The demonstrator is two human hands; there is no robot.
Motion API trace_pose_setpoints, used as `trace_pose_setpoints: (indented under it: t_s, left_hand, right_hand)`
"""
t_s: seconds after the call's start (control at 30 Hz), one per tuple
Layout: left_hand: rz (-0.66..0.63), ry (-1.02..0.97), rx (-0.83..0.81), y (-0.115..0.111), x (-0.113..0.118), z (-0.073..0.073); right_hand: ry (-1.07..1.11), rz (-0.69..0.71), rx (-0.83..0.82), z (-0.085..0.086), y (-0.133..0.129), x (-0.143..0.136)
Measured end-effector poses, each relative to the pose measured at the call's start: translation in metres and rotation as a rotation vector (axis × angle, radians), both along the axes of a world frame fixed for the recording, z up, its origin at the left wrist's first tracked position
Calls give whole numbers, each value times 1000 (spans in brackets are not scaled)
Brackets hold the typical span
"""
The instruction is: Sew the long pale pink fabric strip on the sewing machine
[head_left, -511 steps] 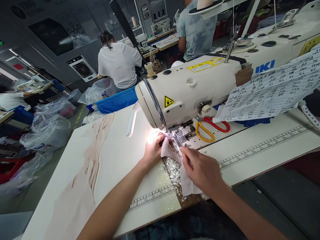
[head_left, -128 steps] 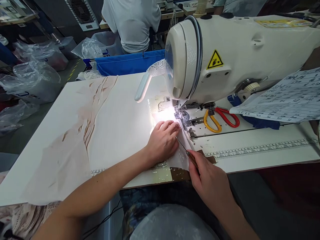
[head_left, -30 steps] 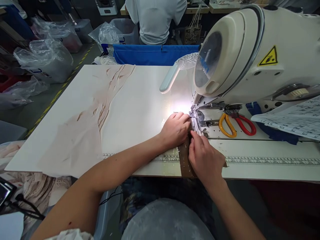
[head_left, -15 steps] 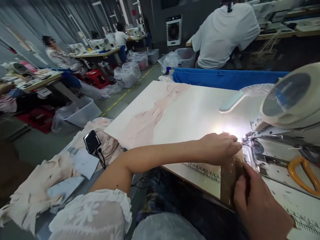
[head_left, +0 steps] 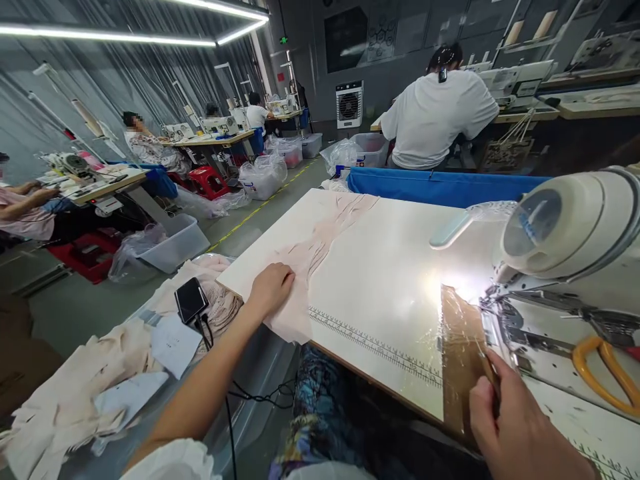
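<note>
Left hand (head_left: 273,290) is palm-down with fingers bent on the pale pink fabric (head_left: 325,247) at the left of the white sewing table (head_left: 380,267) — can't tell if it's pinching any. Right hand (head_left: 515,407) is curled closed round a slim brown handle (head_left: 493,377), mostly hidden — beside the brown strip (head_left: 463,360), just in front of the sewing machine (head_left: 555,220), yellow scissor handle (head_left: 600,373) to its right.
</note>
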State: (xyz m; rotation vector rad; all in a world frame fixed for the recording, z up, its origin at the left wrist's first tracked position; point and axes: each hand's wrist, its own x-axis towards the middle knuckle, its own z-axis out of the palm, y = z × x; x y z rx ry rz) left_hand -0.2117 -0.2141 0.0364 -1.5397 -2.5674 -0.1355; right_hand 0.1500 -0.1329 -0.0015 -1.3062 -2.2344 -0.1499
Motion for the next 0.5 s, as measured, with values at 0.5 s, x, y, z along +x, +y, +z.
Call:
trace_pose_setpoints:
  t_s: [0.5]
  left_hand:
    - [-776,-322,-148,35,154,13]
  right_hand:
    - [1005,278,-1335,36,39,-60]
